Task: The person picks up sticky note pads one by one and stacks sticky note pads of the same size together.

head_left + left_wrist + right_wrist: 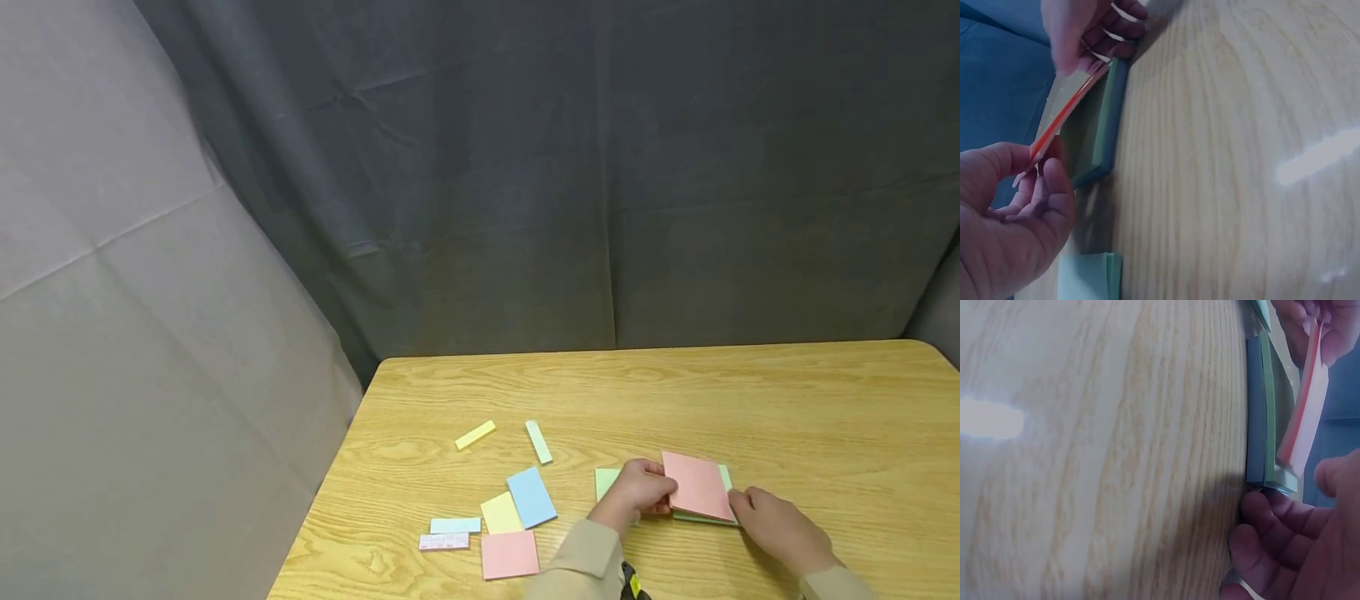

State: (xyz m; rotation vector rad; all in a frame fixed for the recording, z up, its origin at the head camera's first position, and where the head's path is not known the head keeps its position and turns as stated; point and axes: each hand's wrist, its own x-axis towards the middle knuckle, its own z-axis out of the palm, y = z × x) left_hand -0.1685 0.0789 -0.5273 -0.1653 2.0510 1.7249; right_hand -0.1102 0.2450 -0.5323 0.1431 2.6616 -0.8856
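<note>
My left hand [639, 490] pinches a pink sticky-note pad [697, 483] by its left edge, thumb on top and fingers beneath. The pad is tilted over a stack, with a reddish layer along its side. Below it, a green pad [1268, 406] lies on a blue pad [1255, 419] on the table. My right hand [780, 527] is at the stack's right end, fingertips right at the pads' edge. Its thumb stands apart from the pink pad in the right wrist view. Beside my left wrist lies another green pad [606, 481], partly hidden.
To the left on the wooden table [420, 383] lie a blue pad [532, 497], a yellow pad [501, 513] and another pink pad [510, 555]. Narrow strips, yellow [476, 435], pale green [538, 442], light blue [455, 525] and patterned [444, 542], lie around them.
</note>
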